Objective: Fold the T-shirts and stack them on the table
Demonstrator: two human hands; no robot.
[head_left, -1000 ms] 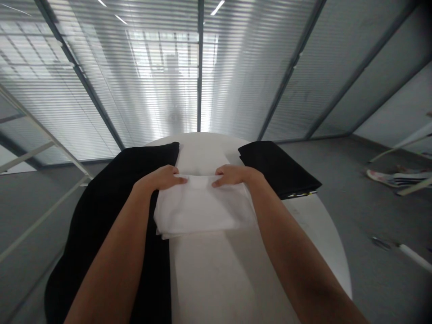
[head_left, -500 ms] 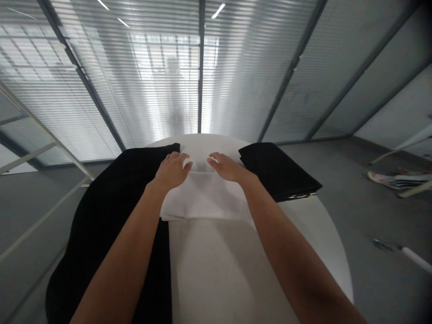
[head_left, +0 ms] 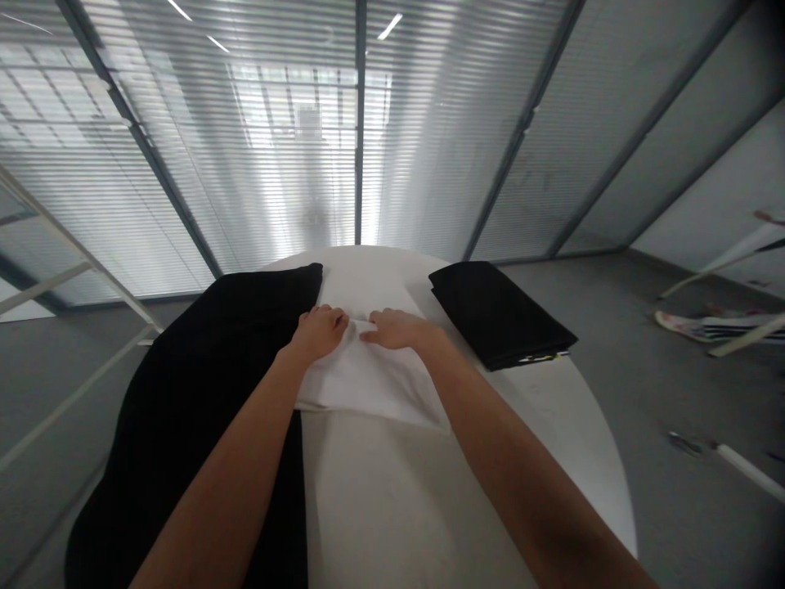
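Observation:
A folded white cloth [head_left: 371,384] lies on a round white table [head_left: 582,433], with creases running across its right part. My left hand [head_left: 320,331] has its fingers curled around the cloth's far edge, left of the middle. A short gap away, my right hand [head_left: 396,330] pinches the same far edge between thumb and fingers. Just left of the cloth spreads a large black fabric [head_left: 208,384] that hangs over the table's side. To the right sits a folded black cloth [head_left: 500,315], apart from my right hand, with a bit of pattern at its lower edge.
Beyond the table stands a glass partition with blinds [head_left: 423,164]. A white metal frame [head_left: 74,245] rises at the left. On the grey floor at right lie a small dark metal object [head_left: 685,444] and a white bar [head_left: 748,470].
Both hands have come down and nearer to me, closing on the white cloth's far edge. The cloth, smooth before, is now pulled and wrinkled, and its near edge slants. The view shifts slightly.

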